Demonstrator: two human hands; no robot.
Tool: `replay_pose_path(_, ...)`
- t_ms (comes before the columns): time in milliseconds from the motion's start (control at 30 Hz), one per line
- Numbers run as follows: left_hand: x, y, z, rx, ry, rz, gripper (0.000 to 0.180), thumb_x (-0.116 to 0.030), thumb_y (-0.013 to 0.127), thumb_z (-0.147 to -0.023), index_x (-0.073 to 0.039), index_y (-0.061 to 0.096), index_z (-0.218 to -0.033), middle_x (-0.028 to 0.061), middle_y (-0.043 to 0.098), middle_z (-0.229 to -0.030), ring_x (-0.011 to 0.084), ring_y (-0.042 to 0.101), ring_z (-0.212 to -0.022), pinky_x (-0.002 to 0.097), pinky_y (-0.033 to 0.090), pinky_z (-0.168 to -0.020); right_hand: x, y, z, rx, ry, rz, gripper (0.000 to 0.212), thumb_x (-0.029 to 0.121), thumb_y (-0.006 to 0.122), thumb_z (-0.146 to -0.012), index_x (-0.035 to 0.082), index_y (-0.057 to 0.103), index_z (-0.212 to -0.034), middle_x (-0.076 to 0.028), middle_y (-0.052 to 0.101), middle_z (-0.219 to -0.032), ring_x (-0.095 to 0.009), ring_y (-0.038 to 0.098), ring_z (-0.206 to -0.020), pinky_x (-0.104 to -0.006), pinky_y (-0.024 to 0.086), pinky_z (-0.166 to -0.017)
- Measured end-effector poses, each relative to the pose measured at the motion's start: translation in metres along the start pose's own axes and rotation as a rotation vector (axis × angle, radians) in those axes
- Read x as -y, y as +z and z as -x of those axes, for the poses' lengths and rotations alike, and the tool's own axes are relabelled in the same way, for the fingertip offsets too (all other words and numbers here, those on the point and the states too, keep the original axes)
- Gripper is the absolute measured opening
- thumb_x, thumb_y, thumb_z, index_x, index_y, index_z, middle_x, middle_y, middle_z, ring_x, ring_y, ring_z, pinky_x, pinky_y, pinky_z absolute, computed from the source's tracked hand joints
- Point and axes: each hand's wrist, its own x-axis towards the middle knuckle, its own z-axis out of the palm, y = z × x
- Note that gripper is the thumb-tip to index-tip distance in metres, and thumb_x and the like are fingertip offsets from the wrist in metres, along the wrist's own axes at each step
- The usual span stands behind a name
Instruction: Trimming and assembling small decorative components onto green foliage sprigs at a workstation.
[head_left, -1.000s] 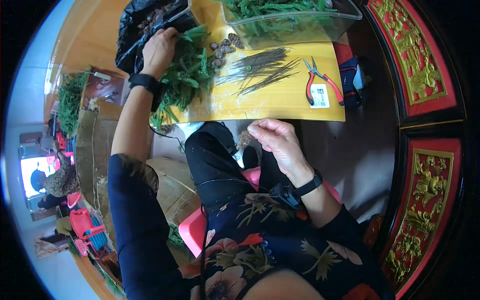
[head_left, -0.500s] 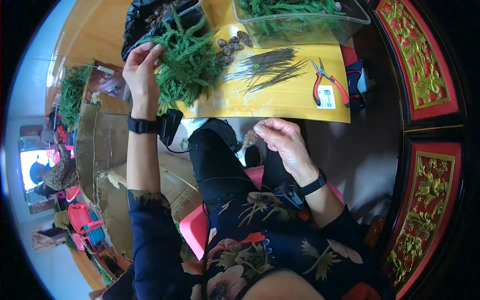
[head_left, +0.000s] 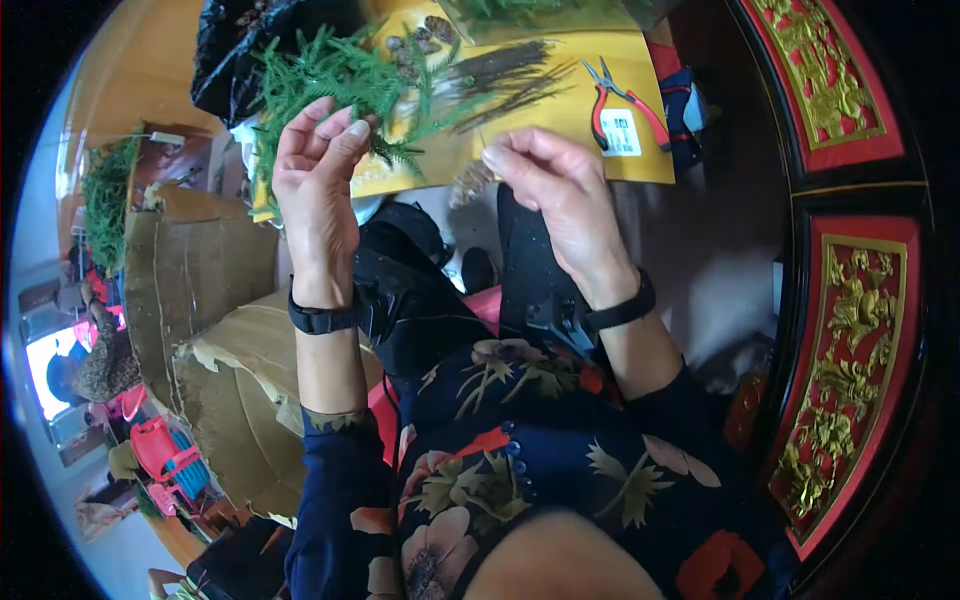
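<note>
My left hand (head_left: 322, 180) pinches a green sprig (head_left: 425, 100), artificial-looking, whose needles fan out to the right over the yellow table edge. Behind that hand lies a pile of similar green sprigs (head_left: 325, 70). My right hand (head_left: 560, 190) has thumb and forefinger closed on the thin wire of a small brown pine cone (head_left: 470, 184). The cone hangs just below the fingertips, near the table's front edge, slightly blurred. The two hands are apart, both above my lap. Beyond them, a bundle of dark thin wires (head_left: 510, 75) lies on the table.
Red-handled pliers (head_left: 625, 100) and a white label (head_left: 622, 133) lie on the yellow table (head_left: 640, 170) at right. Loose pine cones (head_left: 436, 30), a black bag (head_left: 215, 80) and a clear bin (head_left: 560, 28) stand farther back. Cardboard (head_left: 180, 280) is at left; carved panels (head_left: 855, 350) at right.
My left hand has drawn a sprig out of the pile, toward me and right. My right hand has risen toward the table edge with the pine cone. The view has shifted.
</note>
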Motion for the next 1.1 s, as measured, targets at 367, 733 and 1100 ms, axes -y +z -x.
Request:
replay_pose_path(367, 0.017, -0.007, 0.02, 0.148, -0.283, 0.127, 0.034, 0.001, 0.061, -0.081, -0.001, 0.05, -0.113, 0.0078, 0.063, -0.096, 0.009, 0.058, -0.079, 0.0187, 0.045, -0.065, 0.0, 0.004, -0.012, -0.018, -0.533, 0.697, 0.006, 0.005, 0.067, -0.076, 0.0, 0.065, -0.079, -0.006, 0.06, -0.089, -0.012, 0.058, -0.079, -0.0234, 0.045, -0.069)
replay_pose_path(733, 0.018, 0.001, 0.03, 0.199, -0.329, 0.099, 0.035, 0.001, 0.062, -0.08, -0.002, 0.052, -0.113, 0.0041, 0.063, -0.092, 0.0042, 0.056, -0.075, 0.0144, 0.038, -0.053, -0.004, 0.007, -0.006, -0.071, -0.613, 1.018, 0.008, 0.006, 0.066, -0.068, 0.0, 0.062, -0.072, -0.01, 0.06, -0.094, -0.026, 0.055, -0.09, -0.0347, 0.044, -0.079)
replay_pose_path(1100, 0.022, 0.012, 0.047, 0.19, -0.444, 0.12, 0.02, -0.012, 0.062, -0.084, -0.003, 0.061, -0.103, -0.0016, 0.063, -0.088, 0.0015, 0.051, -0.068, 0.0151, 0.034, -0.054, -0.007, 0.009, -0.005, -0.073, -0.623, 0.972, 0.008, 0.003, 0.065, -0.068, 0.0, 0.06, -0.073, -0.01, 0.06, -0.09, -0.027, 0.056, -0.086, -0.0353, 0.045, -0.077)
